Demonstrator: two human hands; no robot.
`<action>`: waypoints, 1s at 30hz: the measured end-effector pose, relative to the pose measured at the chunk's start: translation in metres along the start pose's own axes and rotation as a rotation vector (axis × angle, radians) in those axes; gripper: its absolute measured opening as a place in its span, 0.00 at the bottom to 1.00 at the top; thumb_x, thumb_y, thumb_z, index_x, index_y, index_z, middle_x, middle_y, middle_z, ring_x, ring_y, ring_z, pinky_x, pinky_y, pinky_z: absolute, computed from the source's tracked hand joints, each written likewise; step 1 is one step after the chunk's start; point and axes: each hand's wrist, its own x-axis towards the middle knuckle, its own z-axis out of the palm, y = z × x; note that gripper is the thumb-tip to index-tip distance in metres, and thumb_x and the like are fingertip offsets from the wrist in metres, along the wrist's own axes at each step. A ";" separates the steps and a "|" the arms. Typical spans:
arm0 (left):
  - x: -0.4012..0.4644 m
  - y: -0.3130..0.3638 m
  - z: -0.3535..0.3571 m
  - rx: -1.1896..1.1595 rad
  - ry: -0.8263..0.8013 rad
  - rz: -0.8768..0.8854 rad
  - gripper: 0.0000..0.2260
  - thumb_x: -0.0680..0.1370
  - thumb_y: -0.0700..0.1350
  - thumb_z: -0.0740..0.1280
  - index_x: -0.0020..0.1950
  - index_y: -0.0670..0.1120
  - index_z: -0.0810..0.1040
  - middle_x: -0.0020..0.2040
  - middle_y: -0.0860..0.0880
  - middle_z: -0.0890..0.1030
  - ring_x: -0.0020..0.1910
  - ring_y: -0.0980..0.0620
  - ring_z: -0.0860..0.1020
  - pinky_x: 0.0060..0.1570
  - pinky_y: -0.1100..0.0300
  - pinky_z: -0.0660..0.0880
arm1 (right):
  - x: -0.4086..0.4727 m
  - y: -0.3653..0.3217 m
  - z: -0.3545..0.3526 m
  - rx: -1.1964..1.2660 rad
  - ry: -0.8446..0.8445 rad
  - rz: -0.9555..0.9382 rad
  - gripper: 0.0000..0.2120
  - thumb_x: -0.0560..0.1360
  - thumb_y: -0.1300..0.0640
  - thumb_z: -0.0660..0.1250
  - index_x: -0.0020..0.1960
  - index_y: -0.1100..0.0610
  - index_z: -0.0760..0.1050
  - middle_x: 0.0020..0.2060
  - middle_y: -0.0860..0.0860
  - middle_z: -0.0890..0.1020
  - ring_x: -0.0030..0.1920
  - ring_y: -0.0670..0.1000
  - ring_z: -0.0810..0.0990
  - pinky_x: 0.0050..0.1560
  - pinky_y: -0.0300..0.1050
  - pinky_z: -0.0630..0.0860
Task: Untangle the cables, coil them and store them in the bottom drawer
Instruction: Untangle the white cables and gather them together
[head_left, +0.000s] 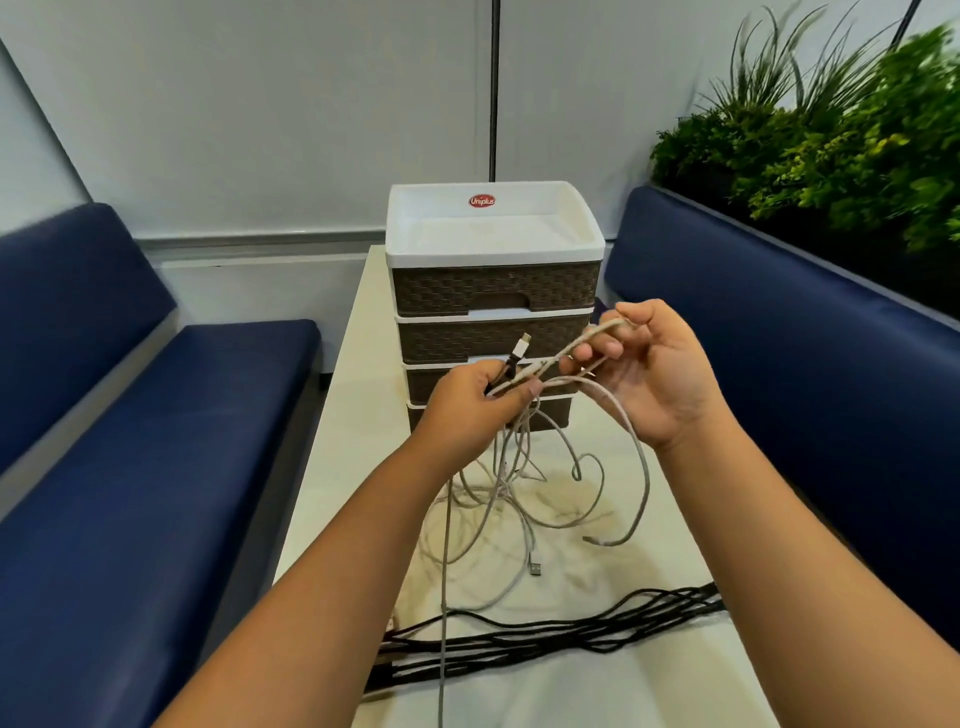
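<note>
A tangle of pale grey cables (519, 499) hangs in loops from both my hands down to the white table (649, 691). My left hand (467, 405) grips a bunch of strands, with a black-and-silver plug (519, 349) sticking up from it. My right hand (654, 369) pinches one pale strand and holds it stretched toward the left hand. A long black cable (545, 636) lies in several folds across the table's near part. Behind the hands stands the drawer unit (493, 291), brown woven fronts and white top tray. Its bottom drawer (553, 415) is mostly hidden by my left hand.
Blue padded benches run along the left (130, 441) and the right (805, 364) of the narrow table. Green plants (857, 145) fill a planter behind the right bench. A grey wall stands behind the drawer unit.
</note>
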 end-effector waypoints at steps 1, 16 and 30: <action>-0.001 0.000 0.000 0.010 0.009 0.041 0.05 0.77 0.49 0.70 0.49 0.50 0.84 0.35 0.54 0.82 0.35 0.57 0.80 0.39 0.57 0.80 | -0.001 0.000 -0.001 -0.034 0.021 -0.011 0.18 0.75 0.52 0.67 0.30 0.54 0.65 0.24 0.50 0.65 0.31 0.51 0.70 0.50 0.52 0.75; 0.015 0.022 -0.029 -0.212 0.082 -0.122 0.13 0.81 0.51 0.61 0.39 0.46 0.73 0.31 0.46 0.72 0.27 0.49 0.70 0.28 0.57 0.69 | 0.012 0.029 -0.021 -1.954 0.164 -0.176 0.17 0.78 0.36 0.57 0.40 0.47 0.70 0.36 0.45 0.78 0.40 0.47 0.74 0.50 0.52 0.67; 0.014 0.005 -0.060 -0.074 -0.131 -0.266 0.14 0.71 0.55 0.75 0.39 0.49 0.73 0.27 0.55 0.68 0.25 0.58 0.64 0.26 0.64 0.61 | 0.010 -0.004 0.003 -0.766 0.097 -0.284 0.11 0.83 0.53 0.58 0.50 0.58 0.76 0.28 0.48 0.65 0.28 0.47 0.62 0.29 0.41 0.63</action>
